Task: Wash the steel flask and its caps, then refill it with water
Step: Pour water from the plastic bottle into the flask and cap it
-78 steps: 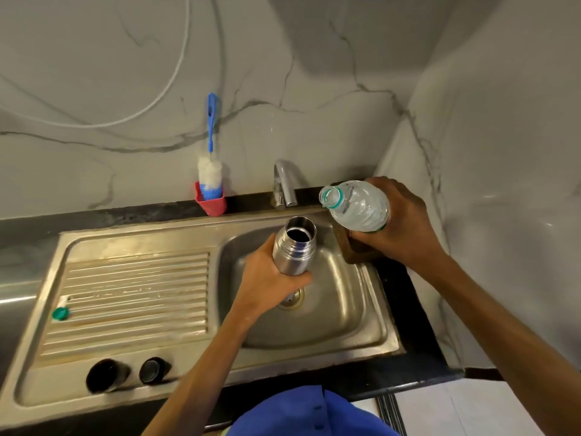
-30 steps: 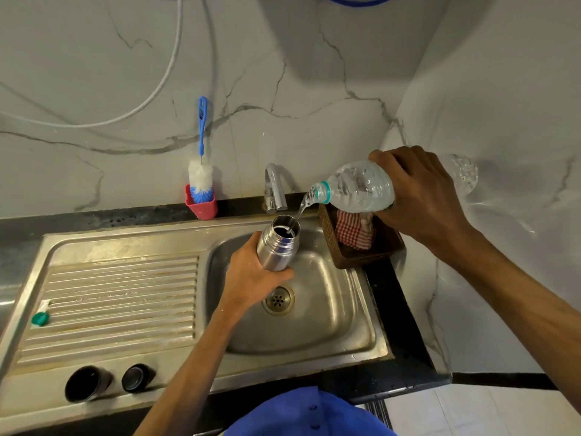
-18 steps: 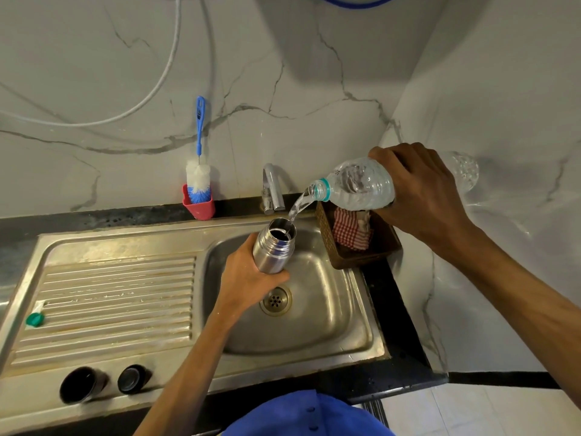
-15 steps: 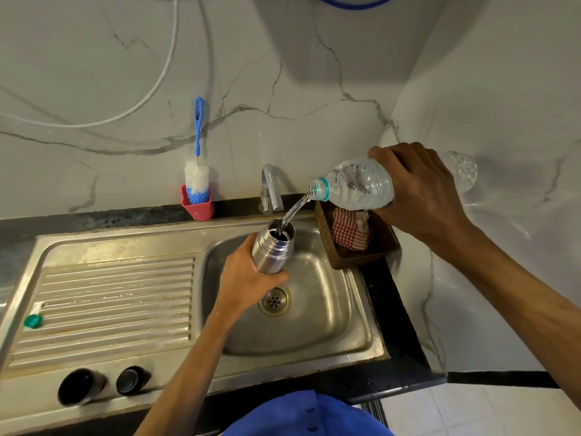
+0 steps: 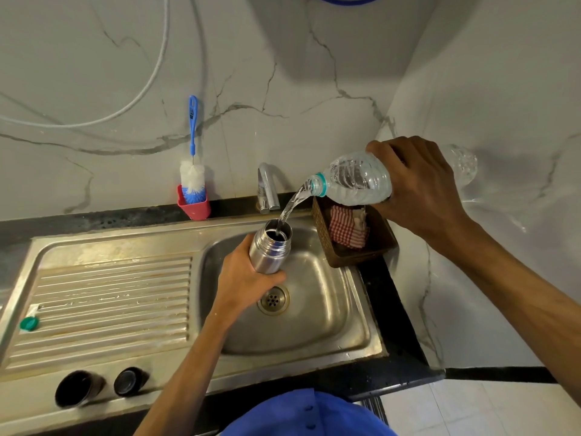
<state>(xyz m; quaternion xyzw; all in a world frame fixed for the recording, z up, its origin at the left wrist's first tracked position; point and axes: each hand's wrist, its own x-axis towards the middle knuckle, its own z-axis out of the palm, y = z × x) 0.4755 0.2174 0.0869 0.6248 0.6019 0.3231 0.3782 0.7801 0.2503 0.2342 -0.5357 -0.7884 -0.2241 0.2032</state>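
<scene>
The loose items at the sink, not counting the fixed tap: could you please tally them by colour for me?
Steel: 1, round steel flask
Clear: 1, clear plastic bottle
Black: 2, large black cap, small black cap
Green: 1, green bottle cap
Blue-white: 1, bottle brush
Pink: 1, brush holder
Brown: 1, wicker basket
Red-checked: 1, cloth
Total: 9

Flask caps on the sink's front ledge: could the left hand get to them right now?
Probably not yet: the left hand grips the steel flask under the pour. The two caps lie uncovered with nothing over them.
</scene>
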